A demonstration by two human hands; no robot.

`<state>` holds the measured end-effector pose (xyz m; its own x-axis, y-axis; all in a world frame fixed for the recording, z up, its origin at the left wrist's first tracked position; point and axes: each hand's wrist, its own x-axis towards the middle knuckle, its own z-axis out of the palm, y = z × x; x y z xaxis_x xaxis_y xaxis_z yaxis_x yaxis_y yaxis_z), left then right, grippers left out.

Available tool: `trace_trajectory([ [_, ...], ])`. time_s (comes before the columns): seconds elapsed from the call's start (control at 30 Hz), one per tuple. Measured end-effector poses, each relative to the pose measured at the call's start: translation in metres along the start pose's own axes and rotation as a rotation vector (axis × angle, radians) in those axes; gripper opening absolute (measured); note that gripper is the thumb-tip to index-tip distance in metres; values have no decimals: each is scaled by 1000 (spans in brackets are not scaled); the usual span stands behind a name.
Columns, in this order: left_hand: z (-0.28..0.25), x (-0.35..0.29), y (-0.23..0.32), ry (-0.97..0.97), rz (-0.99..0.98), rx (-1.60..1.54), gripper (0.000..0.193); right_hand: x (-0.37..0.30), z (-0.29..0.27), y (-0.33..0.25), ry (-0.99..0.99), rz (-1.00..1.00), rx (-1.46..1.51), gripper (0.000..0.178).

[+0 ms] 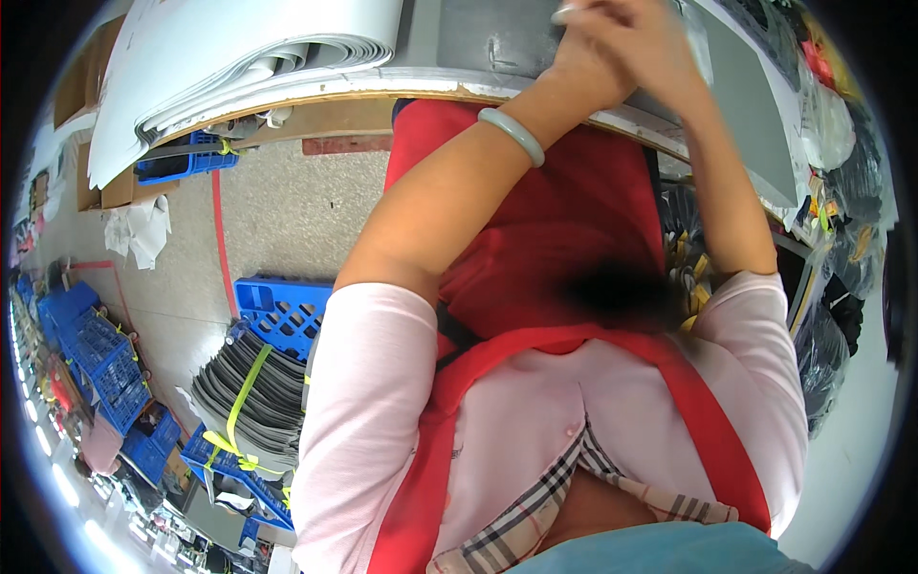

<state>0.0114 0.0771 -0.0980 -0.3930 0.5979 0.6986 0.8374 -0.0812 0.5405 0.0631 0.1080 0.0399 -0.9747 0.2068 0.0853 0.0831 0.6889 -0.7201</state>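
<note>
My left hand [595, 69] and my right hand [652, 46] meet over the near edge of the worktable [421, 84]. The right hand crosses above the left and covers much of it. Motion blurs the fingers, and the top of the picture cuts part of them off. A small pale spot shows at the fingertips; I cannot make out what it is. Beneath the hands lies a dark grey sheet [492, 43]. A pale green bangle [513, 137] circles my left wrist.
Thick rolled white sheeting [268, 43] covers the table's left side. A grey sheet [751, 115] overhangs at right, near clear plastic bags [827, 124]. On the floor at left, a strapped stack of dark sheets [253, 397] stands by a blue crate [282, 311].
</note>
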Motion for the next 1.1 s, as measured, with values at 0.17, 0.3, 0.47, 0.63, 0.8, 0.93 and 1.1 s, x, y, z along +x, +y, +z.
trace_trajectory([
  [0.17, -30, 18, 36, -358, -54, 302, 32, -53, -103, 181, 444, 215, -368, 25],
  [0.3, -30, 15, 31, -346, -50, 308, 31, -76, -126, 240, 464, 492, -44, 26],
  [0.47, -35, 13, 25, -253, -13, 257, 31, -69, -141, 225, 380, 485, 462, 25],
  [0.63, -46, 17, 55, -175, 119, -42, 32, -72, -121, 223, 188, 451, 656, 24],
  [0.8, -94, -15, 91, -393, 180, -45, 31, -56, -96, 204, 460, 283, 952, 14],
  [0.93, -144, 0, 38, -527, 14, 175, 23, -56, -95, 208, 437, 292, 1019, 15],
  [1.1, -158, 9, 17, -645, -141, -26, 19, -56, -92, 199, 415, 282, 1005, 13],
])
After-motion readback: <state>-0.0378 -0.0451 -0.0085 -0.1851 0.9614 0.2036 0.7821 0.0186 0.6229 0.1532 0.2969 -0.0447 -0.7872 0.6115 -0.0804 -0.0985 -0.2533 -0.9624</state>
